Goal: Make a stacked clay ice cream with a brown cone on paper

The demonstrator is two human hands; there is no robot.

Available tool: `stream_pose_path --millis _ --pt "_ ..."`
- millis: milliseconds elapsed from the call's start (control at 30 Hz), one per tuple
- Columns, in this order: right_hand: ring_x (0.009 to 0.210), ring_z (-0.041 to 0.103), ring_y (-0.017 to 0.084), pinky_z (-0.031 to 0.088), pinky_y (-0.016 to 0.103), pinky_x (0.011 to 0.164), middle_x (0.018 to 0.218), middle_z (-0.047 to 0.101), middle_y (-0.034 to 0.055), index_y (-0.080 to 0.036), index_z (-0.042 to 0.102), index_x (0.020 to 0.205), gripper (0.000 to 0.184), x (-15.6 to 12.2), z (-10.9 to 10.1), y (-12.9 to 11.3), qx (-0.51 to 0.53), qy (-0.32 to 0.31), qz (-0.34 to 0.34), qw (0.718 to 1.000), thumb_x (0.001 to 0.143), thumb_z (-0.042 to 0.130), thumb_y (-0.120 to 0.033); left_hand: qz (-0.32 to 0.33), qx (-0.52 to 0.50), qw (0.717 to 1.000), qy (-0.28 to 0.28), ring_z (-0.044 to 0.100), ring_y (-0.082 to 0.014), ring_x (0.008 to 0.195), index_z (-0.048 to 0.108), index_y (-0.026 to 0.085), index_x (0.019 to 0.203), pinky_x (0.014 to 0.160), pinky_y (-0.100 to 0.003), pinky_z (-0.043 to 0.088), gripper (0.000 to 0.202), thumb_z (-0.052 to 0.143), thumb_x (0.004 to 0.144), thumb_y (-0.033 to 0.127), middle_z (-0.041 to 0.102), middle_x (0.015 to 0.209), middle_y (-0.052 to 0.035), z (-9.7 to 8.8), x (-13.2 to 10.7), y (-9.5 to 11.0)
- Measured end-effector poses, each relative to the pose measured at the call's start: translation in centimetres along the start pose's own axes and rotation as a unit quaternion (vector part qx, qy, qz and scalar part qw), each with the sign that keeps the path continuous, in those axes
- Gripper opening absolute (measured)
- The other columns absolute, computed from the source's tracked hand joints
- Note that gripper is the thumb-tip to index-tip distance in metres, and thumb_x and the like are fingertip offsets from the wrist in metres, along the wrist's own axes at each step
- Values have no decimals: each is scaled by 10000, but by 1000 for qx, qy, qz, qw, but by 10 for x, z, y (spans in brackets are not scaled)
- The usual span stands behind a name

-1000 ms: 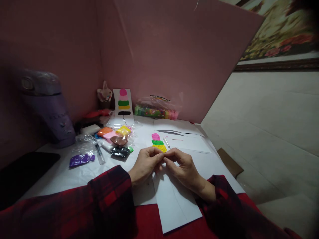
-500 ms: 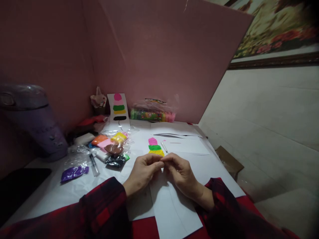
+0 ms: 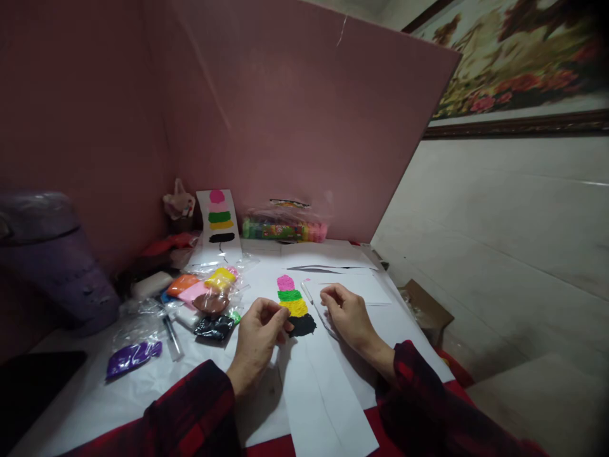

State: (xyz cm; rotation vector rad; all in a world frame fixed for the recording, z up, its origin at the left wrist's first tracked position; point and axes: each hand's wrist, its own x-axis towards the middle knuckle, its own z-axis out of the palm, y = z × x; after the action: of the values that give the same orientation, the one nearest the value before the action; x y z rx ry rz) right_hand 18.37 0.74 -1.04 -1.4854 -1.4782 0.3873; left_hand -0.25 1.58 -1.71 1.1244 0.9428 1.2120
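Observation:
A long white paper strip (image 3: 323,393) lies in front of me, with textured clay-like bands of pink (image 3: 285,283), green, yellow (image 3: 295,308) and black (image 3: 302,325) at its far end. At the left edge of the black band is my left hand (image 3: 259,333), its thumb and fingers pinched together. My right hand (image 3: 349,316) hovers right of the bands, also pinched. Anything held in either pinch is too small to make out. A thin pale tool (image 3: 307,291) lies between the bands and my right fingers.
Left lie bagged clay packs: purple (image 3: 134,360), black (image 3: 214,327), orange (image 3: 183,285) and others, with a clear tube (image 3: 172,337). A sample card (image 3: 219,222) leans at the back beside a pack of coloured sticks (image 3: 285,228). A purple bottle (image 3: 61,273) stands far left.
My hands, together over the strip before, have moved apart, the left toward the left and the right toward the right. The black band shows now. The view has shifted slightly.

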Motion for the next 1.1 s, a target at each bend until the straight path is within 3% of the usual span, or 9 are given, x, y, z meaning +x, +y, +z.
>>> stream_pose_path --millis 133,300,433,500,600,667,867,1000,1100 --pt "574 555 150 420 259 558 621 599 -6 -191 560 759 37 5 8 2 -147 -53 -7 988 786 574 -213 9 -6 1000 17 487 -85 461 583 163 757 436 -183 371 138 657 716 271 563 558 33 1 1 -2" --pt "575 528 147 374 257 560 609 592 10 -187 528 640 169 10 9 5 -179 -82 -18 980 698 476 -37 -27 -45 999 5 437 -60 475 611 159 842 436 -166 323 142 616 750 267 561 647 19 -2 1 -5" --pt "576 537 142 383 241 549 620 588 3 -190 528 686 158 6 3 -4 -166 -92 -27 981 742 456 -62 -55 -63 996 9 399 -53 490 638 160 865 440 -154 285 243 661 766 381 482 603 39 0 -3 -1" --pt "592 545 141 404 242 564 670 596 9 -191 533 756 123 2 2 -15 -133 -92 -90 983 791 459 -98 -65 -58 996 -16 382 -52 481 641 153 867 434 -159 271 316 688 746 441 473 586 41 4 -4 4" --pt "603 550 161 415 267 563 723 596 34 -188 543 844 125 -2 6 -35 -127 -119 -232 957 823 444 -115 -75 -52 992 -84 335 -41 424 621 135 828 398 -177 228 398 679 734 517 462 566 43 13 -1 16" --pt "619 556 174 421 274 554 734 588 47 -193 530 834 130 1 8 -46 -105 -107 -285 947 818 436 -105 -61 -49 993 -91 315 -36 408 606 128 789 384 -182 219 444 703 688 549 452 553 49 17 5 26" --pt "720 598 163 461 261 585 922 639 67 -194 547 1082 199 26 9 -41 -22 -104 -230 967 884 526 -195 26 5 1000 -2 339 -55 447 563 146 779 407 -181 238 399 624 760 539 449 552 51 5 41 39" --pt "535 550 115 457 251 523 742 615 8 -201 570 905 155 31 21 -8 55 -46 -98 993 951 446 -283 61 28 991 114 431 -91 512 543 163 729 458 -202 329 358 619 754 512 487 592 26 -10 58 24" --pt "496 536 98 454 239 492 725 600 -12 -206 558 920 158 29 31 11 119 -63 -58 989 952 452 -318 64 68 986 138 434 -105 523 528 174 678 466 -219 334 326 606 775 475 489 591 17 -13 60 14"
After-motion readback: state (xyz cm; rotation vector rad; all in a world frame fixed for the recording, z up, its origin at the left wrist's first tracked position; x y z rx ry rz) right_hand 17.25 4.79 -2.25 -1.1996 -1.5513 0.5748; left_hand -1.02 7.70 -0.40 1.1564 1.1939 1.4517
